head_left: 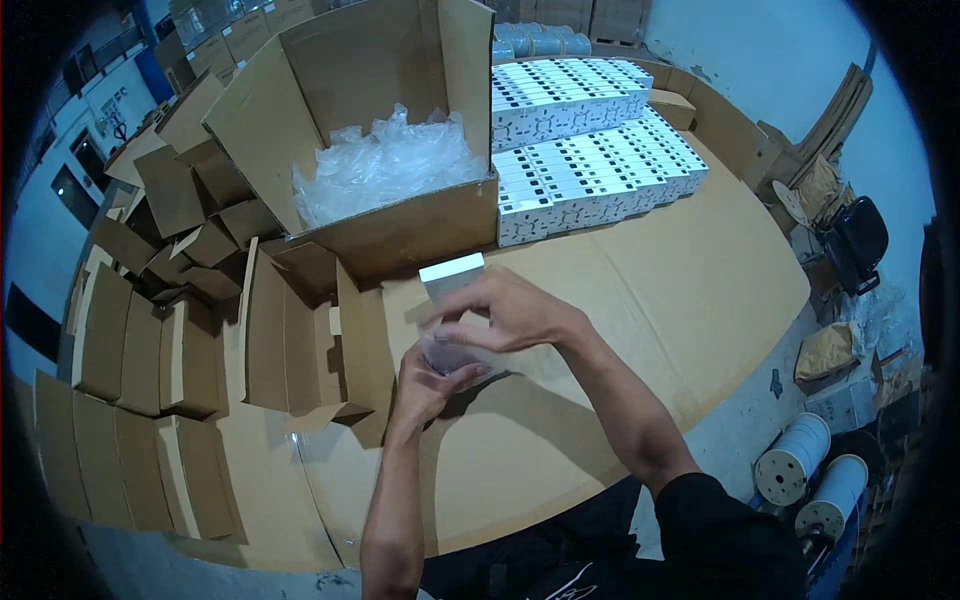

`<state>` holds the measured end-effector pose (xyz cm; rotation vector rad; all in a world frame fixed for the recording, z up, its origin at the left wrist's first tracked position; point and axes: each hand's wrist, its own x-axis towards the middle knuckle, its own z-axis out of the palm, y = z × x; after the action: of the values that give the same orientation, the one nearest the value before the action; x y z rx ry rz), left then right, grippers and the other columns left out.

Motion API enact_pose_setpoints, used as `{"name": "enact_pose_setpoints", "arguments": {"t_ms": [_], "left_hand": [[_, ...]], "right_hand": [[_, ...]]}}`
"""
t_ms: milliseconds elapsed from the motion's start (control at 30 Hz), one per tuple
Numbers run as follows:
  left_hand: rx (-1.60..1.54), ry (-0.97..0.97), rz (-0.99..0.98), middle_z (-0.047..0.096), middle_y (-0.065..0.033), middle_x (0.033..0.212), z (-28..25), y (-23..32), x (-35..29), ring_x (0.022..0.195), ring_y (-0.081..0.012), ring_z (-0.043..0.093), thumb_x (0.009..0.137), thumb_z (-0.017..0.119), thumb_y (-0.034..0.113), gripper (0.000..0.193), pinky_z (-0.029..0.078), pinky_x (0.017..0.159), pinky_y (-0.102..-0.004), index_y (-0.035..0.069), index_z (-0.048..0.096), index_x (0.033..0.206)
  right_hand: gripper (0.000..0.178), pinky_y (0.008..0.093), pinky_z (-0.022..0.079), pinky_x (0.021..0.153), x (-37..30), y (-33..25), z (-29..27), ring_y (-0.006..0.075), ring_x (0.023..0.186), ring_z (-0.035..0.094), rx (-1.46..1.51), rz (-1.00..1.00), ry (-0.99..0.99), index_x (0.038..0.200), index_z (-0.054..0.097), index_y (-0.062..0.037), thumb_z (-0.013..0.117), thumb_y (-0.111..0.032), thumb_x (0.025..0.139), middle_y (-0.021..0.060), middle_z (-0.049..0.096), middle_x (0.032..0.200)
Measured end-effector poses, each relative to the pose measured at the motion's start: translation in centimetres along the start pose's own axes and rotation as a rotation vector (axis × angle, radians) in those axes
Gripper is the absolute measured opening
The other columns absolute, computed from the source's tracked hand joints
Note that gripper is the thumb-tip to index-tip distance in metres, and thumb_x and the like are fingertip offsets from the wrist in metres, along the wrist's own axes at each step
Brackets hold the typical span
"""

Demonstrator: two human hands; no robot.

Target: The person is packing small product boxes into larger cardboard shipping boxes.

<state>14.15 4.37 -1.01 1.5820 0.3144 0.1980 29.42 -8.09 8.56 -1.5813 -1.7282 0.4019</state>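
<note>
Gripping slim white rectangular box (452,274) over brown cardboard-topped table (640,310), lower end in left hand (428,388), probably steadying for right hand (517,308), curled across middle; too blurred to tell if closed.

You're in a packing workshop. Right of the large open carton (400,228) of plastic bags (390,165) stand stacked white boxes (575,205); left of it, open cardboard boxes (145,345). White spools (798,455) sit well to its right.

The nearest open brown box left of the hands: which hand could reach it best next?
Probably the left hand: it's nearer that brown box. The right hand is farther away, by the white box.
</note>
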Motion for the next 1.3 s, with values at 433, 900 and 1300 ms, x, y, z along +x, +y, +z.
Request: {"name": "enact_pose_setpoints", "arguments": {"t_ms": [433,900,1300], "left_hand": [[-0.063,0.107,-0.034,0.072,-0.0071,0.106,-0.8,0.7,0.5,0.100,-0.0170,0.067,0.071,0.089,0.006,0.051,0.054,0.092,-0.0339,0.001,0.065,0.115],[-0.004,0.052,-0.084,0.070,-0.0095,0.109,-2.0,0.5,0.4,0.103,-0.0192,0.066,0.068,0.091,0.008,0.068,0.053,0.093,-0.0361,0.001,0.057,0.127],[-0.014,0.009,-0.103,0.069,-0.0091,0.109,-2.6,0.1,0.6,0.101,-0.0183,0.066,0.066,0.093,0.009,0.076,0.055,0.091,-0.0355,0.000,0.054,0.130]], "right_hand": [[0.038,0.0219,0.050,0.080,-3.3,9.0,3.6,0.0061,0.094,0.057,0.560,0.333,0.656,0.130,0.065,-0.0045,0.062,0.005,0.094,0.0024,0.066,0.119],[0.034,0.0245,0.057,0.077,-2.2,9.9,3.9,0.0118,0.093,0.065,0.523,0.296,0.757,0.126,0.063,-0.0018,0.069,0.002,0.092,0.0085,0.067,0.108],[0.027,0.0340,0.064,0.081,-1.4,9.3,4.6,0.0182,0.098,0.067,1.006,0.144,0.936,0.110,0.050,-0.0031,0.069,0.003,0.092,0.0101,0.062,0.107]]}}
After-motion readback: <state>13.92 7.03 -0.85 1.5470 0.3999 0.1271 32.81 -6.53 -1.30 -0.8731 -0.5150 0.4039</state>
